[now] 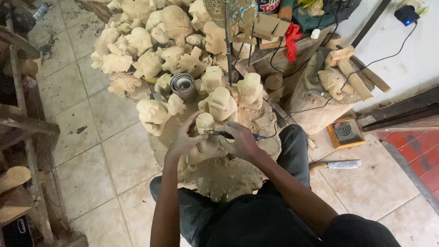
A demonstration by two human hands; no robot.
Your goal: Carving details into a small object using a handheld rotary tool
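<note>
Carving (204, 122), small pale wood figure, sits on a dust-covered stump worktop (224, 176) between the knees. Left hand (183, 139) grip wrapped around the carving. Right hand (241, 141) grip closed on a slim corded rotary tool (219, 133), tip at the carving, probably touching. Beyond: sandpaper roll (184, 86), then a heap of unfinished figures (151, 41). Cleaver (336, 164) on the floor at right.

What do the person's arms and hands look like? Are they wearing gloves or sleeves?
No gloves. Both the left hand and the right hand are bare, and so are both forearms up to the elbows. No watch, ring or bracelet shows. Near the right arm's upper end there is dark clothing, maybe a short black sleeve.
</note>
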